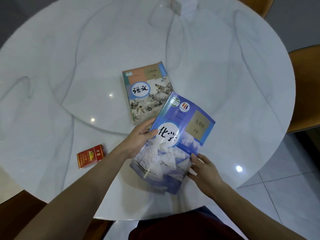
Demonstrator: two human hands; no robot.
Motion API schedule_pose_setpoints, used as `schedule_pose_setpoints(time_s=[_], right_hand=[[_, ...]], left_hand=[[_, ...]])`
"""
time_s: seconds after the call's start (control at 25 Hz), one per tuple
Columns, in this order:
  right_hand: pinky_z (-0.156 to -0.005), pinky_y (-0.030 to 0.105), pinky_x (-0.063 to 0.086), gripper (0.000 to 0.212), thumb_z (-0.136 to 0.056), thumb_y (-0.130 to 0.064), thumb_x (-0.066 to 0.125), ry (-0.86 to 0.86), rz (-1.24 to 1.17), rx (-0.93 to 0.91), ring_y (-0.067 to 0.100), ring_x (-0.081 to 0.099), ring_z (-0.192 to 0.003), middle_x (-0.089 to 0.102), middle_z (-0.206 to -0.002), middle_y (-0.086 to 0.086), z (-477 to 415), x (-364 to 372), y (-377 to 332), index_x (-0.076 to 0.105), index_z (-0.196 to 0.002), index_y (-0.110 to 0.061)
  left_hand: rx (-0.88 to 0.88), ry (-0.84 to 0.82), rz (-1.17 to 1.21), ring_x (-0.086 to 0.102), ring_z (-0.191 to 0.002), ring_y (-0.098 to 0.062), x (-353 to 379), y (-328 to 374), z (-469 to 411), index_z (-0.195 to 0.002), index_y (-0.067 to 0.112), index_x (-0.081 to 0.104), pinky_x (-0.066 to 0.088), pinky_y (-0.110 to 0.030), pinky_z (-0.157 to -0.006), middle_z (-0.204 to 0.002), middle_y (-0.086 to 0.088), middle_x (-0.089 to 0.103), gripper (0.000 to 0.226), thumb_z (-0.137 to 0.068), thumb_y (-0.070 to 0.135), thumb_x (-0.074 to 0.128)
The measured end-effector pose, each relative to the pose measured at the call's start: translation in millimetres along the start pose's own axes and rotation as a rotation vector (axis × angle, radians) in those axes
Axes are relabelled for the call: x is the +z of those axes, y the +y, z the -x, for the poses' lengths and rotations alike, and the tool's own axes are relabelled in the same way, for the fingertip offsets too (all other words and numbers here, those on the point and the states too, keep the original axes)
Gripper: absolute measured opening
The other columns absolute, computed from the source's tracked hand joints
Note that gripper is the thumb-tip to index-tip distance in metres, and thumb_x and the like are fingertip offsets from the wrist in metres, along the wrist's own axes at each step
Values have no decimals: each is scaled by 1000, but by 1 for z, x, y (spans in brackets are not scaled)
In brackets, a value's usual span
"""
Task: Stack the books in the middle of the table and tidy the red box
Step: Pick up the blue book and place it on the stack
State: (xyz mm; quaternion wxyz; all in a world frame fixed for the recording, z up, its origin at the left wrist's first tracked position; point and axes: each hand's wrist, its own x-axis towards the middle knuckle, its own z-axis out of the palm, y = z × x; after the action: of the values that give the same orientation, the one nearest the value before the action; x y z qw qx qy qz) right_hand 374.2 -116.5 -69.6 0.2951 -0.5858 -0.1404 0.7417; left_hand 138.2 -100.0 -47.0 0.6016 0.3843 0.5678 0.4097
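A blue book [174, 141] with a snowy cover is held tilted above the near part of the white marble table [69, 66]. My left hand [138, 137] grips its left edge and my right hand [204, 170] grips its lower right edge. Its far corner overlaps a second book [147, 90], with a painted landscape cover, which lies flat near the table's middle. A small red box [91, 155] lies flat on the table to the left of my left forearm, apart from both books.
A white tissue box [183, 4] stands at the table's far edge. Orange-brown chairs [306, 87] sit at the right of the table. Tiled floor [284, 191] shows at the lower right.
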Motion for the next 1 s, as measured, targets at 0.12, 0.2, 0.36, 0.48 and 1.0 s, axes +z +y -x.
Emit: schedule_pose_setpoints(time_s=[0.12,0.2,0.36,0.48,1.0], right_hand=[[-75,40,56,13,-93,-19,56,-66,5,-16,21,72,-79,77,-88,4,-10,10,-14,64,-100,-12],[-74,41,56,13,-92,-18,56,-68,16,-33,23,71,-80,76,-87,4,-16,16,-27,65,-97,-11],[-70,38,52,11,-91,-13,58,-93,99,-127,23,66,-70,70,-81,9,-31,41,-71,65,-85,-8],[-57,30,52,12,-90,-11,60,-85,205,-196,16,65,-57,69,-70,5,-47,71,-115,65,-79,-9],[-77,40,53,19,-83,-14,68,52,640,-342,29,60,-84,65,-92,14,-174,185,-201,70,-98,-3]], left_hand=[[2,37,91,65,-106,-5,-5,11,-6,-120,36,57,53,-24,-92,-112,17,70,43,-94,3,50],[6,84,122,64,-105,-8,-10,17,-10,-130,25,53,51,-26,-93,-114,11,68,42,-94,2,50],[18,265,120,65,-90,-11,-23,37,-24,-116,23,58,55,-18,-77,-109,-5,66,29,-95,5,50],[-29,454,131,62,-80,-14,-35,47,-43,-101,23,57,50,-25,-67,-103,-7,64,14,-94,12,53],[-159,764,-14,58,-90,-25,-83,61,-138,-120,6,53,50,-35,-75,-113,-13,62,29,-92,10,51]])
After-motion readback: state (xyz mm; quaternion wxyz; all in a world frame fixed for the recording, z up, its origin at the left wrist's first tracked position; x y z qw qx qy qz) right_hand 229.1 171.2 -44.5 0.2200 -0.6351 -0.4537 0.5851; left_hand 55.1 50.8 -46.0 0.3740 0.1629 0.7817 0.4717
